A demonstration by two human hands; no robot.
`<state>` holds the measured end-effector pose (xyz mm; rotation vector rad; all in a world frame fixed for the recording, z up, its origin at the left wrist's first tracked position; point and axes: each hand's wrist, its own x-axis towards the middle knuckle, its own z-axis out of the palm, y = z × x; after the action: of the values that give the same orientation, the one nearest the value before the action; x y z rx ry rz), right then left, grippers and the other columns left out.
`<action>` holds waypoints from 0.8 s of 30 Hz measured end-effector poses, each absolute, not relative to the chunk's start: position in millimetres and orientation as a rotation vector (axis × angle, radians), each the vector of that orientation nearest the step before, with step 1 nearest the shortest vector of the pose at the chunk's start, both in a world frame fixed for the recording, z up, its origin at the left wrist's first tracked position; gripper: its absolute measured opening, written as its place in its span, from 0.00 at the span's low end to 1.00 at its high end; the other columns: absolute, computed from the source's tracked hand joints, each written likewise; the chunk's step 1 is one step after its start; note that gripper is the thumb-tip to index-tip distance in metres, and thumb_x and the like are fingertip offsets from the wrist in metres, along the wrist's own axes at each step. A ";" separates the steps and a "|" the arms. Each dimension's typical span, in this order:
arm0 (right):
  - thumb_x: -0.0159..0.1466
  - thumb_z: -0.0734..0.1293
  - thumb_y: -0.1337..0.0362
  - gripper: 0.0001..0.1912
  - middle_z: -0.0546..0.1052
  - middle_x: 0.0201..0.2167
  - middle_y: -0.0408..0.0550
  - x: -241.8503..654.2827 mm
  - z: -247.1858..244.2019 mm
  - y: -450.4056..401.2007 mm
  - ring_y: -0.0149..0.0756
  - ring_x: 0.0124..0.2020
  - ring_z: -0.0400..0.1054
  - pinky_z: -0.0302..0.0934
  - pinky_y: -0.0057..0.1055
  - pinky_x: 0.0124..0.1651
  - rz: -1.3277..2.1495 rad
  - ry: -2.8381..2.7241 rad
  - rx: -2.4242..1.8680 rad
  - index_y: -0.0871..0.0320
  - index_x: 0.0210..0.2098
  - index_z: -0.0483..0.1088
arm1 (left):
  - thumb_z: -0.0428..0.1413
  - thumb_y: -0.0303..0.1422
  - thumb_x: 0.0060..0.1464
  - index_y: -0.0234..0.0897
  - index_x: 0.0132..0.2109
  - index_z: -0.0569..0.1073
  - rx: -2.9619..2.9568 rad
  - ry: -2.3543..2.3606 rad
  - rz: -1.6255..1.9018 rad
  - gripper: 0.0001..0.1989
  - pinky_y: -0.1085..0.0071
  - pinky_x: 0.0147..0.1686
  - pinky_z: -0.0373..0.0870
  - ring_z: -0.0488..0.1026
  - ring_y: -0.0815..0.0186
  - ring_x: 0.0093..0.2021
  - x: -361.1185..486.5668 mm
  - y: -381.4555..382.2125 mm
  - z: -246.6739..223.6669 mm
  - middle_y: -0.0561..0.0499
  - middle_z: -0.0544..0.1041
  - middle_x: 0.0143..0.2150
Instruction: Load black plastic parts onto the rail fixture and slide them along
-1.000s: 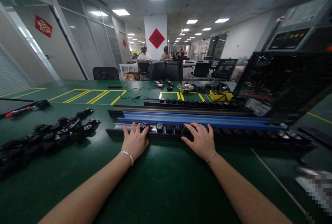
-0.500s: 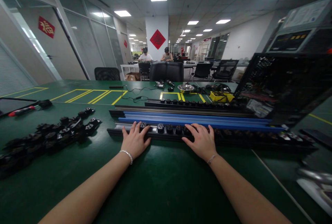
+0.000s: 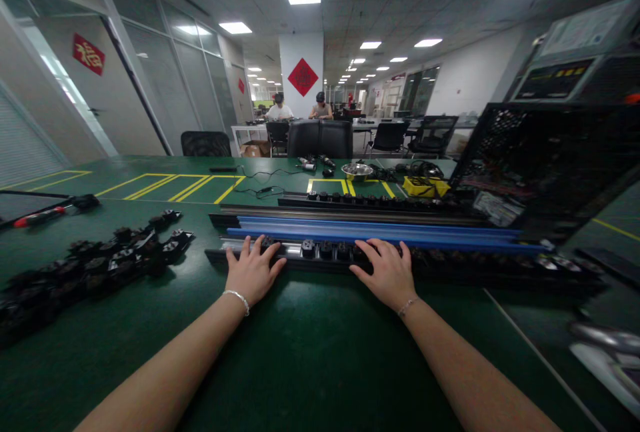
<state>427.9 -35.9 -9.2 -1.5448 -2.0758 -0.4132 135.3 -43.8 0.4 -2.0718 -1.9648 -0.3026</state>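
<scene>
A long black rail (image 3: 295,263) with a silvery inner channel lies across the green table in front of me, with several round black socket-like modules (image 3: 326,250) seated in it. My left hand (image 3: 251,273) rests with spread fingers over the rail's left end. Its index finger and thumb are at one black module (image 3: 271,243), which they partly cover. Farther right, my right hand (image 3: 388,273) lies over the row of modules, fingers apart and thumb at the rail's near edge. The parts beneath its fingers are hidden.
Behind the rail lie a blue rail (image 3: 380,233) and other dark rails. Black module strips (image 3: 100,262) are piled at left, near a red-handled tool (image 3: 40,217). A metal bowl (image 3: 357,171), yellow tray (image 3: 427,187) and open black case (image 3: 545,165) stand beyond. Two people sit farther back.
My left hand has slid slightly left along the rail, together with the module at its fingers. My right hand stays nearly where it was.
</scene>
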 end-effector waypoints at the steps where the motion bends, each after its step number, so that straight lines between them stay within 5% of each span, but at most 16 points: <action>1: 0.59 0.58 0.47 0.24 0.69 0.48 0.49 428.1 -9.5 -35.8 0.42 0.49 0.59 0.35 0.53 0.57 -0.420 -2.079 -1.544 0.48 0.51 0.63 | 0.36 0.51 0.55 0.52 0.56 0.62 -2.067 -1.968 -0.299 0.26 0.36 0.52 0.43 0.48 0.45 0.62 135.3 -43.8 0.3 0.44 0.58 0.62; 13: 0.60 0.56 0.46 0.24 0.69 0.48 0.50 431.0 -10.6 -32.7 0.43 0.49 0.60 0.35 0.55 0.57 -0.463 -2.100 -1.535 0.49 0.52 0.63 | 0.37 0.50 0.56 0.50 0.56 0.62 -2.053 -1.994 -0.317 0.25 0.46 0.54 0.49 0.50 0.51 0.62 127.0 -40.0 -0.4 0.45 0.58 0.62; 24: 0.60 0.57 0.47 0.24 0.69 0.48 0.49 431.5 -10.6 -31.3 0.43 0.49 0.60 0.36 0.54 0.57 -0.462 -2.096 -1.528 0.50 0.52 0.63 | 0.37 0.49 0.56 0.49 0.57 0.61 -1.995 -2.073 -0.337 0.25 0.46 0.55 0.46 0.51 0.53 0.62 120.0 -36.1 -1.3 0.43 0.56 0.63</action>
<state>431.5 -31.3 -10.6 -1.5281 -2.0961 -0.4616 120.0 -36.1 -1.3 -1.9948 -2.0726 -0.3366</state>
